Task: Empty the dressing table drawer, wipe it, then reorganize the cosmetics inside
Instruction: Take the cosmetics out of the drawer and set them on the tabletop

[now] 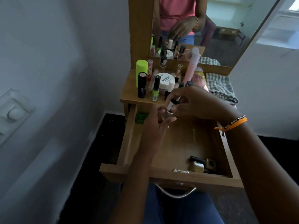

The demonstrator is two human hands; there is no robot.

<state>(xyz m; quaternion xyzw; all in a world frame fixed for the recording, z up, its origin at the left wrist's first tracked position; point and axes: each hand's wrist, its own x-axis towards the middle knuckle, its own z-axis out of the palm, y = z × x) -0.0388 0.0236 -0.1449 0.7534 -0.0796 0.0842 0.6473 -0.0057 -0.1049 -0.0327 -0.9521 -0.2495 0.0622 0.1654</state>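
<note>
Above the open drawer [226, 152], both hands [191, 102] on a small bottle [172, 105].

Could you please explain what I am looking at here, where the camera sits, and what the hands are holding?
There is no machine: a person wears one camera on the head, looking down at their own two hands. The right hand pinches a small bottle with a black cap; the left hand holds another small item, too hidden to name. Below is the open wooden drawer, with gold nail polish bottles and a green box left inside. The dressing table top holds cosmetics, including a white nail polish jar, and a checked cloth.
</note>
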